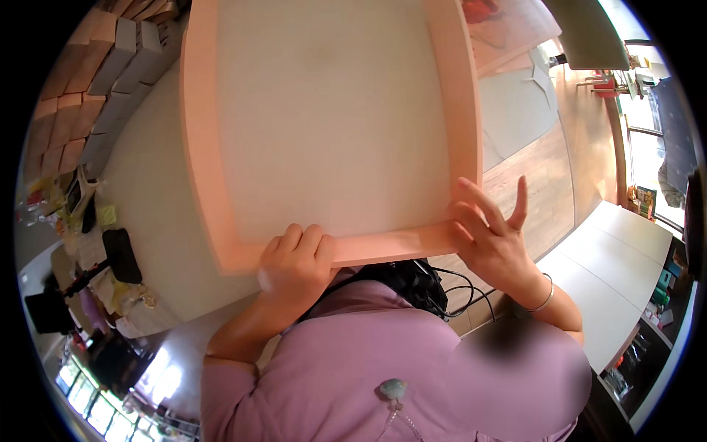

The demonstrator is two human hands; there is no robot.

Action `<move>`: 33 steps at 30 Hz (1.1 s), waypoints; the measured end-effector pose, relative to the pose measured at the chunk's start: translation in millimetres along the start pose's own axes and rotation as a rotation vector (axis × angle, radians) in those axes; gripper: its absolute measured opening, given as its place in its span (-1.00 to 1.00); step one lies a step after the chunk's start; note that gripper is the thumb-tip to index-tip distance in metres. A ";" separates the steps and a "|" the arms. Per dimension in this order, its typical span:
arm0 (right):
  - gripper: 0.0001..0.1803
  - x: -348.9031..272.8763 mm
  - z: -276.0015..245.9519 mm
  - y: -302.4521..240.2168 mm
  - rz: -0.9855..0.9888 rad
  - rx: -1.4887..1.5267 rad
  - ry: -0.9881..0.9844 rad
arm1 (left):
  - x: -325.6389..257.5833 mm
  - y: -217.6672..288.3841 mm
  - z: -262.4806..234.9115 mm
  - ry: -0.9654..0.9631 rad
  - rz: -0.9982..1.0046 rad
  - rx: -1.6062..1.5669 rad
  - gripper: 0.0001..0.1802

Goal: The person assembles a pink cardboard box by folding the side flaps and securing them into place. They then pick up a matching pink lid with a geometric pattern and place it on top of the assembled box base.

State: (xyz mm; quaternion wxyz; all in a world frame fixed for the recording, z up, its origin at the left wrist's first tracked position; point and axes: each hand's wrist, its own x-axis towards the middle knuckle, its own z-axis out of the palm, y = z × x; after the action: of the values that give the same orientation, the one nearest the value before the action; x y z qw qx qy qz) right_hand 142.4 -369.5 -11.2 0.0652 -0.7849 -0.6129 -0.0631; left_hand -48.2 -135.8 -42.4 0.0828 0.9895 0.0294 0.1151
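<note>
From the head view, we see our left hand [294, 265] curled shut over the near edge of a large pink shallow box [331, 118], held over the pale desk [147, 214]. Our right hand [490, 236] presses its corner, fingers [519, 202] partly spread.

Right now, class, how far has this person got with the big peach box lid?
Done: the peach box lid is formed, its side walls standing. In hand: the left hand grips the near wall while the right hand presses its corner, fingers spread. Left: cannot tell; stacked boxes wait behind.
</note>
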 end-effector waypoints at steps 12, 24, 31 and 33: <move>-0.94 4.0 2.8 10.9 -0.063 0.194 -0.094 | 10.3 6.6 -6.4 -0.039 -0.024 -0.059 -0.56; -0.90 5.4 5.9 -3.5 -0.142 -0.023 -0.039 | 12.4 13.8 7.1 -0.033 0.023 -0.077 -0.64; -0.91 2.8 4.9 10.1 -0.125 0.159 -0.282 | -13.5 -2.9 -17.3 -0.051 -0.071 -0.010 -0.64; -0.92 3.7 3.4 18.0 -0.113 0.171 -0.337 | -27.5 -29.1 -30.1 -0.017 -0.019 0.068 -0.61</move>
State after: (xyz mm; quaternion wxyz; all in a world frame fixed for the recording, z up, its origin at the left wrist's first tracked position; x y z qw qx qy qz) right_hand 160.8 -369.7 -14.3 0.0243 -0.7403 -0.6614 0.1180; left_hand -83.0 -104.5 -24.6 0.0504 0.9923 0.0421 0.1048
